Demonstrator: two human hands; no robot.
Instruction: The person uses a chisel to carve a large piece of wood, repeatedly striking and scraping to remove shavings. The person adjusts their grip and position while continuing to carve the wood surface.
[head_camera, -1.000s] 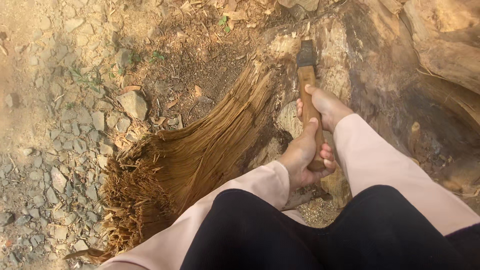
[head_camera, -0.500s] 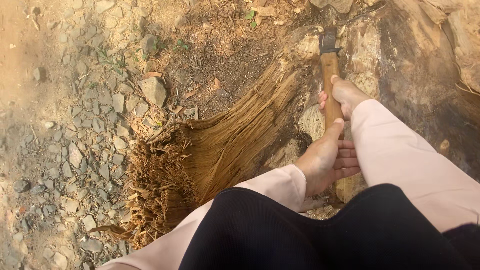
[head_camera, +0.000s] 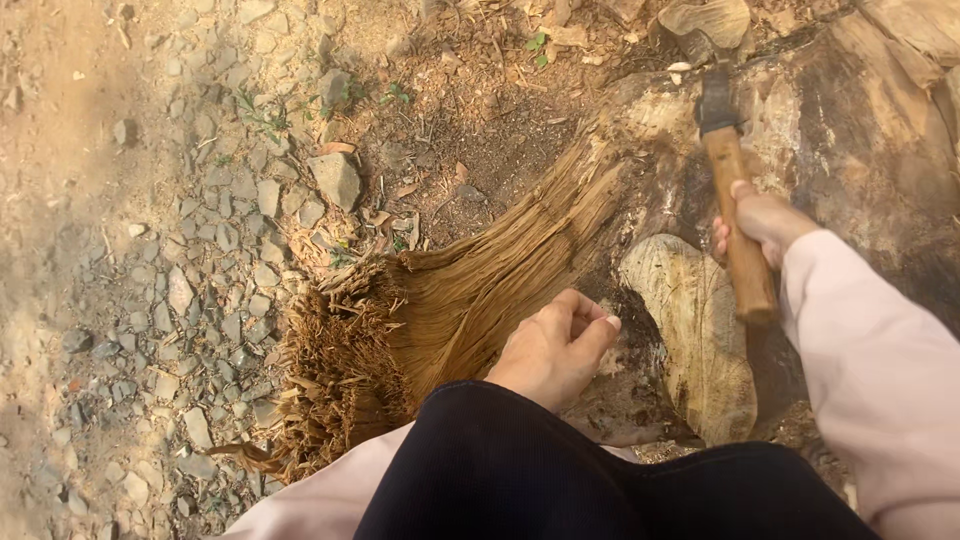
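Axe (head_camera: 728, 170) handle is clamped in my right hand (head_camera: 760, 222) over the stump (head_camera: 690, 330) — left hand (head_camera: 555, 350), loosely curled and empty, rests on the splintered wood (head_camera: 450, 310).

Single head-mounted view, no second camera to overlap with. Looks steeply down from the person's head, close range: own dark-clad knees fill the bottom edge, tree stump (head_camera: 800, 150) top right, stony ground (head_camera: 150, 300) left. Both hands in frame at arm's length.
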